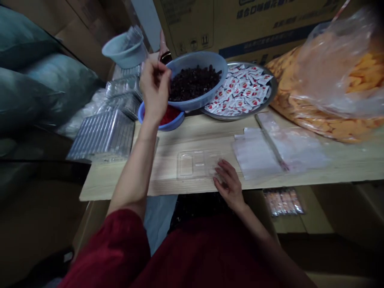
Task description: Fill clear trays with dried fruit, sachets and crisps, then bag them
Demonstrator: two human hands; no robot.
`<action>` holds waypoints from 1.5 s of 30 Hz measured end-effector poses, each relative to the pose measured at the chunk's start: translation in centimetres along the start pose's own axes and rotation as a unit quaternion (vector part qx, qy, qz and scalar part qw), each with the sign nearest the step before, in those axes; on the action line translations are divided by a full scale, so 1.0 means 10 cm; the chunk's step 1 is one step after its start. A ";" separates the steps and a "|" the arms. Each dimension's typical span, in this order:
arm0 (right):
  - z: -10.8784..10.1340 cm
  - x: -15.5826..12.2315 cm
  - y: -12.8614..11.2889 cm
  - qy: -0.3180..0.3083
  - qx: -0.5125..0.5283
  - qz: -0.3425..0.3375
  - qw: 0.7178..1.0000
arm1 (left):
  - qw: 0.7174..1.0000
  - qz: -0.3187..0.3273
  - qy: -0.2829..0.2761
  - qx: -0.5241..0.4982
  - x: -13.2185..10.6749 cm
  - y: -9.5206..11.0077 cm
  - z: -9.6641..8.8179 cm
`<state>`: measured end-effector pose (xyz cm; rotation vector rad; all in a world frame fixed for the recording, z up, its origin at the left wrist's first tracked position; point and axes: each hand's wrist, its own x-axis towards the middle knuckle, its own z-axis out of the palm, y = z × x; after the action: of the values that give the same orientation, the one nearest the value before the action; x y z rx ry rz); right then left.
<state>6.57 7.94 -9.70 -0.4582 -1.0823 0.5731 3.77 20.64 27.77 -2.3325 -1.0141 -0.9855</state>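
My left hand (155, 93) is raised beside the blue bowl of dark dried fruit (195, 82), fingers pinched together; what they hold, if anything, is too small to make out. Below it sits a smaller blue bowl with red pieces (168, 119). My right hand (228, 183) rests on the wooden board (120, 180), fingertips pressing the right end of a clear plastic compartment tray (195, 164).
A metal plate of red-and-white sachets (243, 91) stands right of the fruit bowl. A big plastic bag of orange pieces (333, 80) fills the right. Clear bags (276, 150) lie on the board. Stacked clear trays (103, 134) and a pale blue bowl (124, 50) sit at left. Cardboard boxes stand behind.
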 end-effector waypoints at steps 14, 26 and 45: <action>0.07 0.03 0.05 -0.056 -0.056 -0.054 0.995 | 0.917 -0.035 -0.394 -0.056 -1.87 0.16 0.50; 0.14 -0.09 0.14 -0.040 -0.076 -0.077 0.993 | 0.925 0.035 -0.369 0.084 -1.73 0.32 0.39; 0.15 -0.07 0.14 0.017 -0.073 -0.125 0.989 | 0.925 -0.263 -0.081 0.263 -0.51 -1.24 -0.43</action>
<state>4.68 8.67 -10.45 -0.4491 -1.1336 0.2645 -9.99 23.73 27.93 -1.7439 -1.7791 -0.5822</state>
